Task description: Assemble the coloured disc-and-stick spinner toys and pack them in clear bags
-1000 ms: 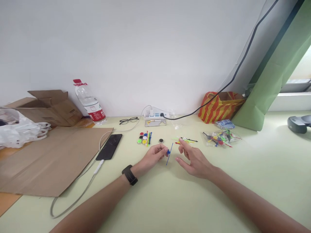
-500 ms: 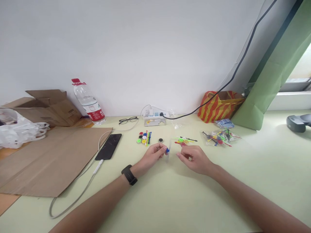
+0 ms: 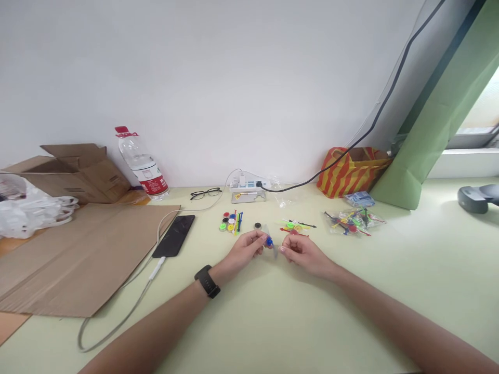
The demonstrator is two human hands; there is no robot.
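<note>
Between thumb and fingertips, my left hand [image 3: 248, 245] pinches a small blue spinner [image 3: 269, 241] above the table. A faint, smeared blade stretches above and below its blue hub. My right hand [image 3: 306, 255] is just to the right of it, thumb against curled fingers, apart from the spinner, with nothing visible in it. Behind my left hand lies a black disc [image 3: 258, 226]. Coloured round bases [image 3: 231, 221] lie beside a row of plastic arrows [image 3: 238, 221] farther left. Several green, yellow and red spinner pieces [image 3: 293, 226] lie behind my right hand.
A clear bag of coloured parts [image 3: 353, 222] lies to the right, near a striped bag [image 3: 349, 171]. To the left are a phone [image 3: 174, 236] on a charging cable, a cardboard sheet [image 3: 86, 254] and a bottle [image 3: 146, 169]. Glasses [image 3: 205, 193] and a power strip [image 3: 249, 182] sit by the wall.
My right hand has moved left, closer to the spinner. The blurred blade has gone from upright to slanted. My left hand stays in place, holding the spinner.
</note>
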